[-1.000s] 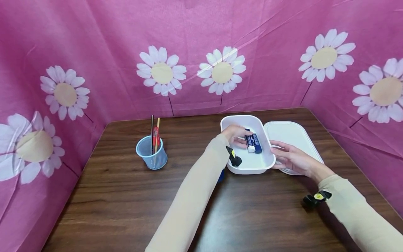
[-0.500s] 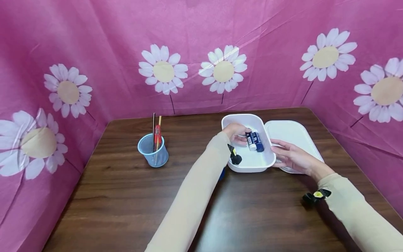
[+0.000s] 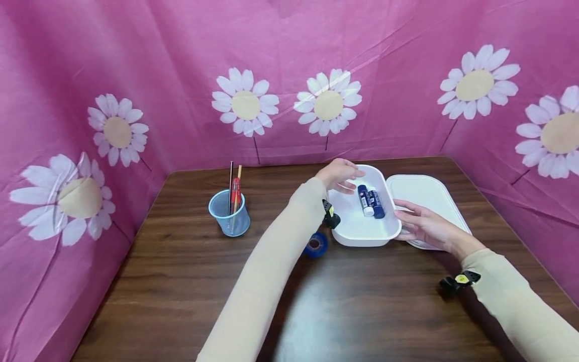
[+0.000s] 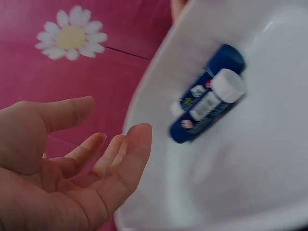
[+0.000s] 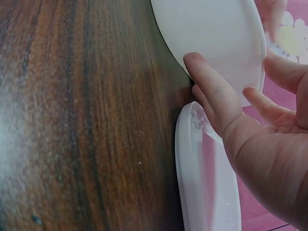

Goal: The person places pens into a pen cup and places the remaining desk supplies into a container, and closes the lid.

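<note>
Inside the white plastic box (image 3: 362, 229), two dark blue glue sticks lie side by side. One glue stick (image 3: 365, 200) shows a white end, the other glue stick (image 3: 376, 203) a blue end. My left hand (image 3: 339, 175) hovers at the box's far left rim, fingers spread and loosely bent, holding nothing; the left wrist view has the glue sticks (image 4: 207, 106) beyond its fingertips. On the box's right side my right hand (image 3: 422, 226) rests its extended fingers against the outer wall. In the right wrist view its thumb reaches the rim of the box (image 5: 216, 43).
A white lid (image 3: 427, 196) lies to the right of the box, partly under my right hand. A blue tape roll (image 3: 316, 245) sits at the box's near left. Farther left stands a light blue mesh cup (image 3: 229, 221) holding pencils and a red item (image 3: 235, 191).
My left hand has let go of the glue sticks and moved up and back to the rim. The tape roll has come out from behind the left arm. My right hand stays at the box.
</note>
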A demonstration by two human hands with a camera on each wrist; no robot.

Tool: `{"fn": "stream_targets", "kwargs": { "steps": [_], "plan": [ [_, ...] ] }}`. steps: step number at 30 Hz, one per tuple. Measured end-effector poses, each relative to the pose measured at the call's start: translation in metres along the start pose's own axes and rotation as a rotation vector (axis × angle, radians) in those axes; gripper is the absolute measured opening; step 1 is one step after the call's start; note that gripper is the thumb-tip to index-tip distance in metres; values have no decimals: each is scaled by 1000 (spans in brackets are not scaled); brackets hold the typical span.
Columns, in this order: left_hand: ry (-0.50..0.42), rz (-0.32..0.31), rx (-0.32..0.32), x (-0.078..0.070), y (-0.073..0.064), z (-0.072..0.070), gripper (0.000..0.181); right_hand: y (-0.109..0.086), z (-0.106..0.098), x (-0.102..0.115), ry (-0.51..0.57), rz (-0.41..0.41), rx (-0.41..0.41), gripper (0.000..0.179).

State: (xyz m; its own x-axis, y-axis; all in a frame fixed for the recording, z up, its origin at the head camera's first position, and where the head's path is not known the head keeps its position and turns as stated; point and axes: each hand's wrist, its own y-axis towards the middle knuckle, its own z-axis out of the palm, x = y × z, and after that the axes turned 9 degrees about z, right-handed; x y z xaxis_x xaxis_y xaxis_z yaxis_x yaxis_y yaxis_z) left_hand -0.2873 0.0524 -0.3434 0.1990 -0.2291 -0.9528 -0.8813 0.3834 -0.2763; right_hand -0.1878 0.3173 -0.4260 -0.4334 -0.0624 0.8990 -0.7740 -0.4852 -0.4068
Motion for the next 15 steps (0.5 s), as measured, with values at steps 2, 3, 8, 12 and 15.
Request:
{"fn": "stream_targets", "kwargs": {
  "steps": [2,3,8,12,15],
  "plan": [
    [25,42,32,-6,-8,-8,37,1,0,0,5,-4,2,66],
    [34,62,48,-9,-12,-12,38,1,0,-1,5,-5,4,67],
    [90,114,128,-11,-39,-37,42,3,1,-3,-2,-2,23,69],
    [152,133,176,-5,-59,-57,48,1,-1,-4,-10,-14,33,66],
    [195,155,208,0,-72,-69,50,0,-2,-3,7,-25,39,60]
  ]
}}
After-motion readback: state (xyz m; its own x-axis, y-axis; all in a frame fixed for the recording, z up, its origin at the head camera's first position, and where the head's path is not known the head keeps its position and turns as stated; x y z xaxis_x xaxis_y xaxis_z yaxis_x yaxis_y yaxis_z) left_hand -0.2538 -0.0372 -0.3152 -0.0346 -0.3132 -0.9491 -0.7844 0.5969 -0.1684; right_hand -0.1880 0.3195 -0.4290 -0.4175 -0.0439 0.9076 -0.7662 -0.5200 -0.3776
